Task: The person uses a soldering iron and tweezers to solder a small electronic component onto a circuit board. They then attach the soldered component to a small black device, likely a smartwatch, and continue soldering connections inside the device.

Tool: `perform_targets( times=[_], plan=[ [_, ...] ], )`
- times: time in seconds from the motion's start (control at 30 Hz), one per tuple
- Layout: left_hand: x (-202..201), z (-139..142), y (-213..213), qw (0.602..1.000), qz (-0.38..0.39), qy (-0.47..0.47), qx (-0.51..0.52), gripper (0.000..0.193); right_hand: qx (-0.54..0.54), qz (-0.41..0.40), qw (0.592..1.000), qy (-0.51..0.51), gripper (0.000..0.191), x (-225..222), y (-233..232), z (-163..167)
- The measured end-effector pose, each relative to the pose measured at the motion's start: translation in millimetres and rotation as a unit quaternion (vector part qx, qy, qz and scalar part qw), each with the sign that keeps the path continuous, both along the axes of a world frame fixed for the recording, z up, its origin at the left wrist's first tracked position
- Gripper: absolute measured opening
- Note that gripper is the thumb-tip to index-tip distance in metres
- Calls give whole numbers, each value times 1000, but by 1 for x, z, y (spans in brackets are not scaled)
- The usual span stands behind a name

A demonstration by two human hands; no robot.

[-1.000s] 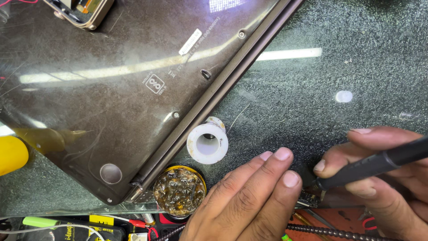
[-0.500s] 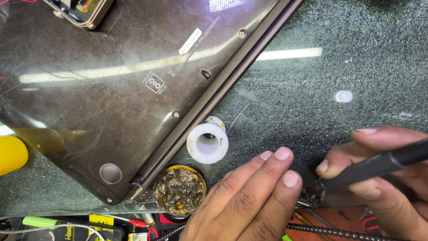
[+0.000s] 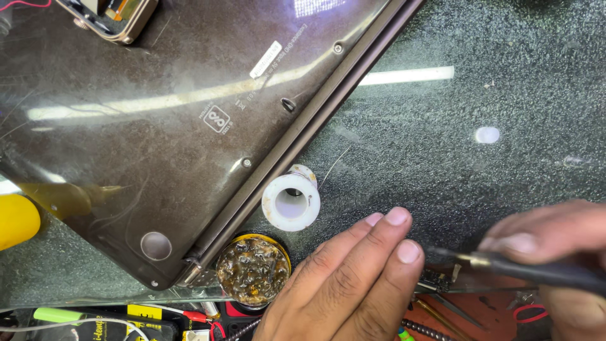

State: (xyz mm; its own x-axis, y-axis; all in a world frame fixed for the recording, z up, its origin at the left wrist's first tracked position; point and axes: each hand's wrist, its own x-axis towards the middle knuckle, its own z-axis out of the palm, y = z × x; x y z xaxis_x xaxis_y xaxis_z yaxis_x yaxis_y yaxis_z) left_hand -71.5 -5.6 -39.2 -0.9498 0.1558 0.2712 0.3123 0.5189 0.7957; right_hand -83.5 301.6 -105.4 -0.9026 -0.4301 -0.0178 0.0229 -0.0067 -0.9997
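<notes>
the left hand [image 3: 344, 284] lies flat with its fingers pressed together on the dark speckled tabletop [image 3: 480, 82], grasping nothing, fingertips pointing toward the soldering iron [image 3: 530, 268] as if steadying the spot beside it. the right hand [image 3: 555, 252] is clenched around that iron like a pen, blurred, its thin tip aimed left at a small part near the tabletop's lower edge, just past the left fingertips; what that part is, i cannot tell. just above the left hand sits a white solder spool [image 3: 291, 202], open bore up, a fine strand trailing off it, close enough to feed from. beside it, a round tin of tip cleaner or flux [image 3: 253, 271], crusted amber, is also within easy dip range. both touch the edge of a closed dark laptop [image 3: 158, 126], lying bottom-up and pushed aside to the upper left. a yellow object [image 3: 17, 220] peeks in at the left edge.
</notes>
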Motion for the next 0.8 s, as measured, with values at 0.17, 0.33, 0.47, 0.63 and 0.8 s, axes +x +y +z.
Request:
perform_targets(
  times=[0.17,0.33,0.47,0.63,0.8],
  plan=[
    [0,3,2,1000,11,-7,11,28,-71,-1,997,-5,41,27,31,-16],
    [0,1,4,1000,17,-5,16,30,48,85,990,101,40,8,15,2],
    [0,0,1,1000,1,-1,9,31,41,133,986,97,40,-16,-7,12],
    [1,-1,3,1000,7,-3,9,29,-222,-82,950,-201,47,10,9,0],
    [1,1,1,1000,0,-12,15,30,-204,-42,944,-258,45,30,61,-27]
  ],
)
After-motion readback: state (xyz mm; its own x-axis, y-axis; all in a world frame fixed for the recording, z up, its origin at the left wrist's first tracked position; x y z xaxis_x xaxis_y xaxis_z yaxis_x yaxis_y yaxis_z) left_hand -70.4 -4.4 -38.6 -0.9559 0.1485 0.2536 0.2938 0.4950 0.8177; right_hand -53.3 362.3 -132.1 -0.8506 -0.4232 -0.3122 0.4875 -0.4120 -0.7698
